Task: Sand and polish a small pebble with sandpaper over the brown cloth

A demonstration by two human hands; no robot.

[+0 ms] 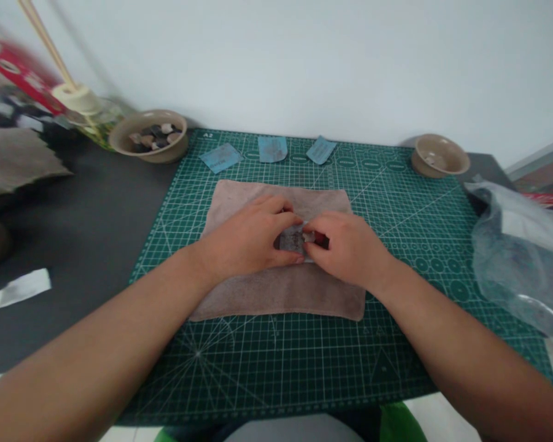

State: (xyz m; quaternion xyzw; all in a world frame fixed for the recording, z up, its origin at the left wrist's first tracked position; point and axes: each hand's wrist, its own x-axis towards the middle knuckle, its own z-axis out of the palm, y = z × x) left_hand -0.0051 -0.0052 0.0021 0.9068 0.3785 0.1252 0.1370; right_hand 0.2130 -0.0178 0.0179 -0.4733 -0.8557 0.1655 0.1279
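A small grey, dusty sheet (292,240), which looks like sandpaper, lies on a folded brownish-pink cloth (276,298). My left hand (253,238) curves around the sheet, thumb and forefinger pressing its near and far edges. Between the thumb and fingers of my right hand (345,248) is a small pale stone (308,237), pinched and touching the sheet's right part. Dark smudges mark the sheet. The stone's underside is hidden. Under the cloth spreads a green cutting mat (276,362).
Three blue printed paper pieces (273,149) lie along the mat's back. Stones fill a brown bowl (150,150) at back left, beside a reed diffuser (80,101). Another bowl (437,169) stands at back right, a clear plastic bag (518,258) nearer. A white paper scrap (22,288) lies left.
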